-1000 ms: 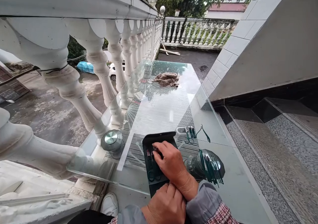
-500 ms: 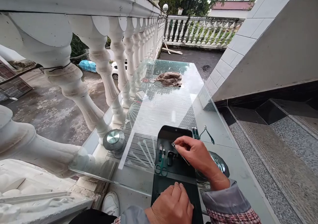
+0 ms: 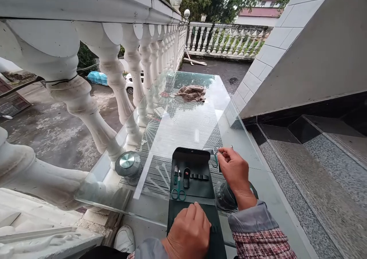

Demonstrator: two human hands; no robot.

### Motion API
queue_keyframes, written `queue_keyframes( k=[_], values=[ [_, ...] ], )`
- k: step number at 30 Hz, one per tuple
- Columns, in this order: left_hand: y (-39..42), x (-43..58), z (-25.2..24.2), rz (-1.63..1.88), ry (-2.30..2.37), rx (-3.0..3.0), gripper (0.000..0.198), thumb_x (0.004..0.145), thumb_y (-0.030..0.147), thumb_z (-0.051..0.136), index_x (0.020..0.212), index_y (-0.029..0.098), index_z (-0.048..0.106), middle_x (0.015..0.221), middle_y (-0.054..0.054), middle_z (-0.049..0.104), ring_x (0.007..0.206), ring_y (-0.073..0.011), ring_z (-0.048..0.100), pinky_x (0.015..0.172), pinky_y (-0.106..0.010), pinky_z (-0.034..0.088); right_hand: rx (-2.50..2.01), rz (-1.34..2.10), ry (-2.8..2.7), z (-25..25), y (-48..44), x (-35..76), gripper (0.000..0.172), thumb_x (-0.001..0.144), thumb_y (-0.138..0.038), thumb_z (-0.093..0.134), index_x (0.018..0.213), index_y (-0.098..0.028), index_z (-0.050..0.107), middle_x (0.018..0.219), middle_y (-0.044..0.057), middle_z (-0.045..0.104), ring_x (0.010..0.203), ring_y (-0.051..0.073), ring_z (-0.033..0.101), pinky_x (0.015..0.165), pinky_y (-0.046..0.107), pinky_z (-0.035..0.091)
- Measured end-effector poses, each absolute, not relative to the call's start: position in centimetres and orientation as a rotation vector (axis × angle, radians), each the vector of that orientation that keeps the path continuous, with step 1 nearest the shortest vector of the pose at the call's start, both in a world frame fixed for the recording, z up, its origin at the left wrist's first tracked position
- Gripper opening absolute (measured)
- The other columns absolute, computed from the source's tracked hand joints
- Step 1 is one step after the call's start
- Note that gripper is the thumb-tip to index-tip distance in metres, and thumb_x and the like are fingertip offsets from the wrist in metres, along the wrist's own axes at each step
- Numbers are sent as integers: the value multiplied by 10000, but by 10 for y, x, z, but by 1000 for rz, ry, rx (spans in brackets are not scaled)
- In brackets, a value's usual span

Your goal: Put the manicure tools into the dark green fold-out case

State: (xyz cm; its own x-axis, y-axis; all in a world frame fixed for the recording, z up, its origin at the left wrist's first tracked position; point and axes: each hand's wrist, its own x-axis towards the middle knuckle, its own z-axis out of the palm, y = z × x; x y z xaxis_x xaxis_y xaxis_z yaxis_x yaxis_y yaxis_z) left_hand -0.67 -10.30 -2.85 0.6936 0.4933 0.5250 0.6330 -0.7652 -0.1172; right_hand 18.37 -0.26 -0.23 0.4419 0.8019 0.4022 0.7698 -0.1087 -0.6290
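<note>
An unfolded black manicure case [image 3: 202, 192] lies on the glass table. In its upper half are green-handled scissors [image 3: 178, 192], a small green-handled tool [image 3: 176, 175] and a black pouch [image 3: 186, 178] beside a row of elastic loops. My left hand [image 3: 189, 228] rests on the lower flap, fingers together and curled against it, thumb hidden. Just right of the case, my right hand [image 3: 235, 171] is closed in a pinch at a small metal tool, mostly hidden by the fingers. Beneath and beside those fingertips, metal tools with a green handle [image 3: 215, 161] are partly covered.
Farther along the glass table [image 3: 137, 205] lies a crumpled brown cloth [image 3: 191, 93]. Faceted table supports [image 3: 128, 167] show beneath the glass. A white balustrade [image 3: 107, 67] runs along the left, and stone steps [image 3: 295, 167] rise on the right.
My right hand has moved right, from above the case's loops to the tools beside it. The loops are now uncovered. My left hand stays on the flap, and the view has shifted slightly.
</note>
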Motion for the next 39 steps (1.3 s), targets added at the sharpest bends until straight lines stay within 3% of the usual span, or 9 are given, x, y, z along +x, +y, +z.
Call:
queue_keyframes(
  k=[7,15,23,28,33,39],
  values=[
    [-104,-6,-33,-504,-909,-2661,222,853,185,486,1014,59,571,959,-139,620,749,-197,564,558,-292,375,-1863,-19,-1508,-21,9,185,286,809,-366,430,836,-186,651,735,57,644,653,168,544,629,294,387],
    [-101,-5,-25,-583,-948,-2659,165,847,188,479,906,76,585,858,-96,612,676,-172,533,516,-282,338,-1784,135,-1499,-22,-2,189,241,814,-317,456,884,-188,647,869,62,661,780,188,589,718,339,458],
    [-102,-5,-23,-489,-1013,-2669,151,860,189,467,908,78,559,858,-95,570,671,-165,521,515,-275,339,-1677,-115,-1961,-22,-26,180,280,850,-177,421,975,-195,671,1049,88,647,999,232,514,852,409,439],
    [-103,-6,-22,-445,-1056,-2660,178,847,200,497,952,68,555,875,-94,560,684,-168,516,512,-275,342,-1827,-270,-2055,-25,-28,178,294,846,-190,451,1068,-212,643,1149,95,608,1056,285,475,813,451,430],
    [-105,-8,-23,-401,-1027,-2679,219,848,221,499,985,61,557,929,-115,572,713,-177,520,511,-281,342,-1889,-378,-1982,-24,-28,180,262,850,-232,463,1023,-180,653,1121,126,610,1045,305,490,808,469,430],
    [-106,-10,-27,-406,-991,-2694,213,862,214,460,970,61,562,963,-131,581,745,-193,530,527,-295,355,-1429,-222,-1849,-5,-34,156,254,862,-227,466,1059,-182,620,1008,101,640,974,219,558,896,407,437]
  ],
)
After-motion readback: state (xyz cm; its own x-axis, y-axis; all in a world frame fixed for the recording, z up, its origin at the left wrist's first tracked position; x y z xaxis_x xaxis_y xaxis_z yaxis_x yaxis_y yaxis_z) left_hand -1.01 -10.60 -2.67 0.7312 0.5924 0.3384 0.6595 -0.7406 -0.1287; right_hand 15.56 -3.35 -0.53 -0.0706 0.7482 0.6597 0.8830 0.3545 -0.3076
